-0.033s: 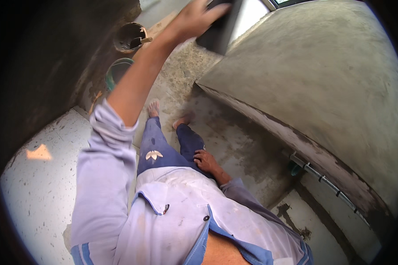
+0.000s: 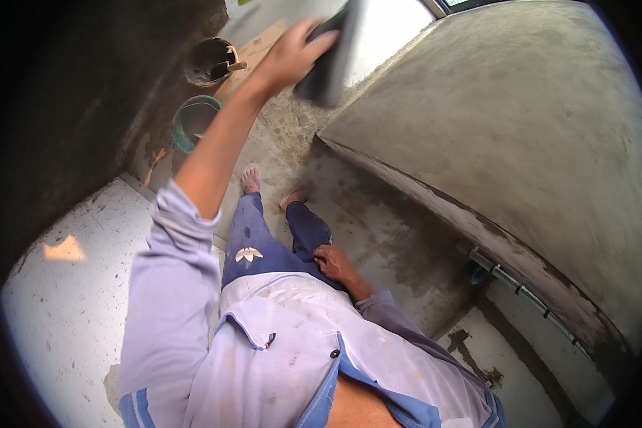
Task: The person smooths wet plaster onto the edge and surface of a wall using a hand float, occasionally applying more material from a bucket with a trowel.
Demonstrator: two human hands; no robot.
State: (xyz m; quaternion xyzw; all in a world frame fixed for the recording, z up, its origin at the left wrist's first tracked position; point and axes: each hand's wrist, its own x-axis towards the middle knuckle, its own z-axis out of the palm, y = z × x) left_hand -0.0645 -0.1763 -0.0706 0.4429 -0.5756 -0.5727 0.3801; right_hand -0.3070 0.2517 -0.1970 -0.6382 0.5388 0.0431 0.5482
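Stretched out ahead of me, my left hand [image 2: 290, 58] is closed on a dark, flat plastering float [image 2: 327, 75]. Motion blurs the float, and its blade stands near the far end of the grey plastered wall [image 2: 492, 100]. Whether it touches the wall I cannot tell. My right hand [image 2: 333, 262] rests on the upper leg of my blue trousers [image 2: 253, 228], its fingers loosely bent, with no tool showing in it.
Beyond my left forearm stand a green bucket [image 2: 179, 135] and a dark bucket [image 2: 190, 71] with a wooden-handled tool [image 2: 237, 66] in it. A grey pipe [image 2: 524, 289] runs along the wall's foot at right. A speckled white surface [image 2: 71, 314] lies at left.
My left hand has swung the plastering float leftward and a little nearer to me. My right hand stays on the leg.
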